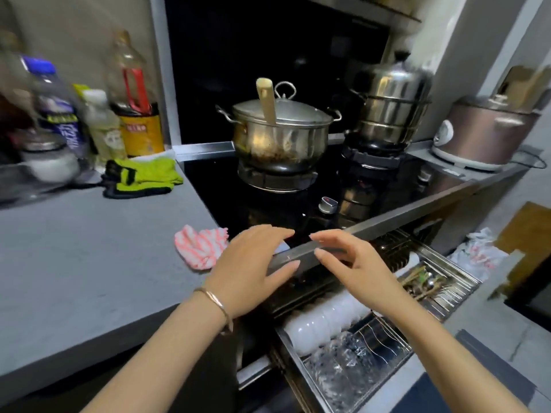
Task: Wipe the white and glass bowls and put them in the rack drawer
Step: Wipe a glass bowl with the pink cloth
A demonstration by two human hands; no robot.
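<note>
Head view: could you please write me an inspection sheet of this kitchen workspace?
Surface: grey counter beside a black hob.
Job's things: white bowls in a row in the open rack drawer, glass bowls in front of them; striped cloth lying on the counter.
Clutter: green gloves and bottles at the back of the counter; utensils in the drawer.
Hands: left hand and right hand both open, holding nothing, above the hob's front edge.
Cables: dark cord looping beside the rice cooker.
Surroundings: lidded pot and steamer on the burners; plastic bag on the floor.
</note>
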